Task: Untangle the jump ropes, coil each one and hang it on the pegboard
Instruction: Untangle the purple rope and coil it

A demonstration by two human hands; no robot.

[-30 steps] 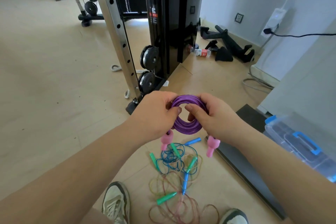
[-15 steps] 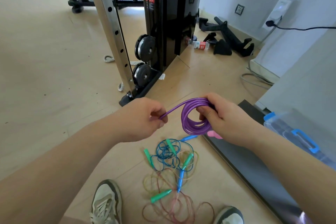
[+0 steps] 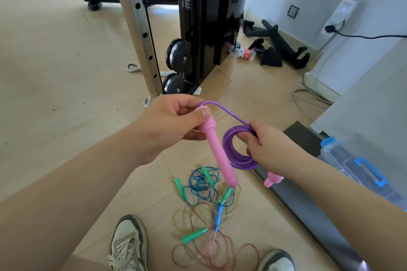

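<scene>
My left hand (image 3: 167, 123), at the centre of the frame, pinches the top of one pink handle (image 3: 217, 152) between thumb and curled fingers, and the handle hangs down and slightly right. My right hand (image 3: 268, 149), just right of centre, has its fingers curled through the purple rope (image 3: 242, 164), which is gathered into a tight coil; one strand runs from the coil up to my left hand. The second pink handle (image 3: 272, 180) dangles below my right wrist. I judge this rope untangled and nearly coiled, with its loose end to be secured and the hanging not yet done. I cannot pick out a pegboard in view. The tangle of ropes (image 3: 204, 185) with green and blue handles lies on the floor (image 3: 55, 94) at lower centre, between my shoes (image 3: 128, 244), all untouched. For room, the left of the frame is open floor. The steel upright (image 3: 141, 33) stands close ahead, and a dark panel (image 3: 308, 211) and a clear bin (image 3: 343, 160) crowd the right.
</scene>
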